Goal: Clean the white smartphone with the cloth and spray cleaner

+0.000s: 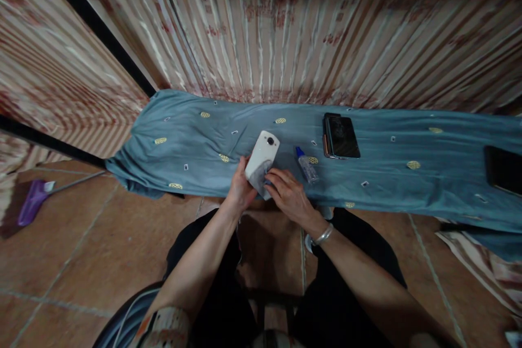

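A white smartphone (258, 154) is held tilted over the table's front edge, its back with a dark round camera facing up. My left hand (241, 187) grips its lower left side, fingers wrapped round it. With closed fingers my right hand (289, 191) presses a grey cloth (258, 178) against the lower part of the phone's back. Just right of the phone lies a small clear bottle (308, 167) with a blue cap. The tips of some fingers are hidden behind the phone and in the cloth.
A blue-grey patterned cloth covers the long narrow table (204, 136). Dark phones (343, 137) lie stacked right of the bottle, and a black device (504, 169) rests at the far right. Striped curtains (265, 27) hang behind. A purple broom or dustpan (33, 202) is on the tiled floor.
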Demonstrator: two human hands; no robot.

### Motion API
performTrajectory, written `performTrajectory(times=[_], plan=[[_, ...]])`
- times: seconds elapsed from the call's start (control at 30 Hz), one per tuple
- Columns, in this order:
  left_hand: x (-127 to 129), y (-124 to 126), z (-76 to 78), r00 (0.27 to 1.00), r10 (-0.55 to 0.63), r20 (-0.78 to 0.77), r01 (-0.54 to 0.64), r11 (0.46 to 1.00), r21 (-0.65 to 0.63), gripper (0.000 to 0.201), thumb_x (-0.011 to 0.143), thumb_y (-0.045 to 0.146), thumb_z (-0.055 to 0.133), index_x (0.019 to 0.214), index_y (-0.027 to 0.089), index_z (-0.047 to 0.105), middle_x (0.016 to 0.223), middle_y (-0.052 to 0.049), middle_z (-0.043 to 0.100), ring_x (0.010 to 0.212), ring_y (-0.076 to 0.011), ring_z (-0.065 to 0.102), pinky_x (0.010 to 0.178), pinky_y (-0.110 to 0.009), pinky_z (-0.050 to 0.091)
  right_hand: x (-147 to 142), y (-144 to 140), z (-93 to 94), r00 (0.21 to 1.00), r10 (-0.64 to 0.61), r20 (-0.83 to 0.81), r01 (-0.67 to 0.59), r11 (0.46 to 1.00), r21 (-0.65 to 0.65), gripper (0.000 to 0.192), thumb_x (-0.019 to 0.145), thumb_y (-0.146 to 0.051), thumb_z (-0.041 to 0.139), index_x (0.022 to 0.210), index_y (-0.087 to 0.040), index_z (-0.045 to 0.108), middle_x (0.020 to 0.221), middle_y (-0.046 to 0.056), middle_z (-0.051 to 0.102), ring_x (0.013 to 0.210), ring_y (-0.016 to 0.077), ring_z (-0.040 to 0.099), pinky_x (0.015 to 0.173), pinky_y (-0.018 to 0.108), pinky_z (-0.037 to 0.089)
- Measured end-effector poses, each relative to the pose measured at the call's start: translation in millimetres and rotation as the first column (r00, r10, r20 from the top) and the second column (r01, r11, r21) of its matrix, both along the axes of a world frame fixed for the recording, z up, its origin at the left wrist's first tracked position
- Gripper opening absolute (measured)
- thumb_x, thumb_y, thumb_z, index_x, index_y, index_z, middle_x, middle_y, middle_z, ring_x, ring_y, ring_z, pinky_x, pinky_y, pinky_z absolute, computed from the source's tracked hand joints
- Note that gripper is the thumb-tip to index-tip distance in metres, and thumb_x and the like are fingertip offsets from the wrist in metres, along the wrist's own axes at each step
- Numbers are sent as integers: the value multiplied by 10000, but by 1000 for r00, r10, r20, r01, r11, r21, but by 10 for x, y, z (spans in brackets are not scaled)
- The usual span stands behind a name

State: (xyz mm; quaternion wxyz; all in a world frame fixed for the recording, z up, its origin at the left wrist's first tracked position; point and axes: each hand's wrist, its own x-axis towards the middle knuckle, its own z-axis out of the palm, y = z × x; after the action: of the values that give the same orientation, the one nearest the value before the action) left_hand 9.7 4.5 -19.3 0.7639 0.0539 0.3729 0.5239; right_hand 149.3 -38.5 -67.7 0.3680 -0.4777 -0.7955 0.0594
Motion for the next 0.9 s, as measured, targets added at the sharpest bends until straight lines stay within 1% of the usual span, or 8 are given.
performTrajectory(times=[0.07,0.2,0.3,0.37,0.5,0.67,0.73,0.9], plan=[[4,-7,-6,1000,9,11,-8,1000,-5,435,1055,361,347,1135,115,696,750,-60,751,635,-158,685,670,-244,533,-15,-4,6,1000,9,2,-9,1000,18,252,1005,-250,564,1182,-174,727,1195,149,724,1101,276,675,979,457,595],[23,-34,32,999,-11,42,13,999,-37,415,1061,326,313,1142,139,674,711,-32,730,607,-142,672,623,-228,544,-59,-16,11,999,33,-23,-32,998,56,269,1016,-257,547,1209,-175,714,1211,145,723,1122,265,674,988,444,594],[54,-57,82,998,-28,61,32,997,-68,427,1067,316,277,1101,148,668,714,-32,725,626,-144,680,565,-214,530,-94,-15,10,998,38,-43,-34,997,76,272,1016,-258,545,1218,-175,708,1224,137,724,1158,265,669,1036,456,573],[77,-66,105,998,-6,68,10,998,-65,436,1067,328,282,1057,150,679,712,-33,720,633,-138,678,568,-205,534,-114,-9,14,998,37,-60,-32,996,77,271,1012,-252,548,1217,-175,707,1230,137,724,1178,267,665,1074,476,548],[124,-80,112,997,47,65,-44,997,-57,495,1066,411,298,962,143,701,717,-37,714,682,-128,692,682,-201,568,-144,12,47,996,30,-90,-25,998,65,264,1001,-249,552,1202,-178,707,1228,140,726,1160,269,671,1079,489,538],[202,-120,85,998,53,42,-49,996,-80,558,1052,486,311,890,130,709,836,-80,750,953,-185,740,867,-261,577,-184,70,118,994,0,-109,4,999,38,286,990,-256,550,1225,-171,689,1227,138,725,1156,277,665,1052,486,547],[220,-131,74,997,66,29,-64,996,-64,552,1049,488,323,851,136,699,881,-85,759,1008,-191,735,919,-272,565,-202,94,146,994,-9,-111,12,1000,21,301,990,-255,540,1240,-168,683,1235,142,720,1165,279,660,1062,489,537],[168,-92,56,999,44,6,-44,998,-33,560,1021,551,350,915,140,715,896,-94,765,999,-215,739,920,-308,575,-233,100,182,998,7,-60,-8,1000,-13,338,1012,-268,518,1276,-132,679,1274,178,699,1199,279,644,1093,469,512]])
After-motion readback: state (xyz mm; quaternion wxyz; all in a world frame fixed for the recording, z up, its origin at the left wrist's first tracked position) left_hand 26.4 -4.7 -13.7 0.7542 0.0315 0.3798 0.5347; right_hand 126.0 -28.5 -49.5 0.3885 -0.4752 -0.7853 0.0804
